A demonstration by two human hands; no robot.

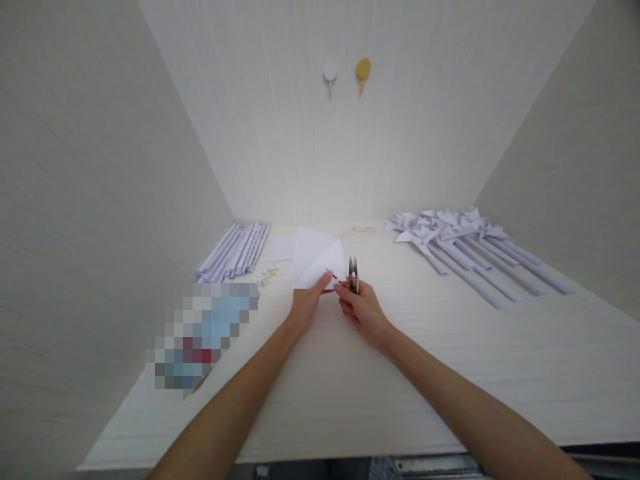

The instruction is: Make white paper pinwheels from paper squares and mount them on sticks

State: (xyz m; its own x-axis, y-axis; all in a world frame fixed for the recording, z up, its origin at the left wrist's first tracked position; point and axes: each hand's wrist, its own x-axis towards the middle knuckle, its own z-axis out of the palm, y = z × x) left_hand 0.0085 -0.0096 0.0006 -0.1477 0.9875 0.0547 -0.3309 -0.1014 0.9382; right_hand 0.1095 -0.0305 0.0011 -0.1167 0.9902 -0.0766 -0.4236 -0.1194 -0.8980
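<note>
Above the pale table (320,393), tilting the pointed metal snips (354,272) your right grip (367,309) clasps could nick the folded white paper (320,261) your left grip (306,304) pinches.

No text, label, brand, number or sign can be read: the bluish and red item (220,330) at the left of the table (325,400) is pixelated, so any print on it cannot be made out, and the dark red streak (336,275) against the white paper (317,257) is too small to tell whether it is writing
</note>
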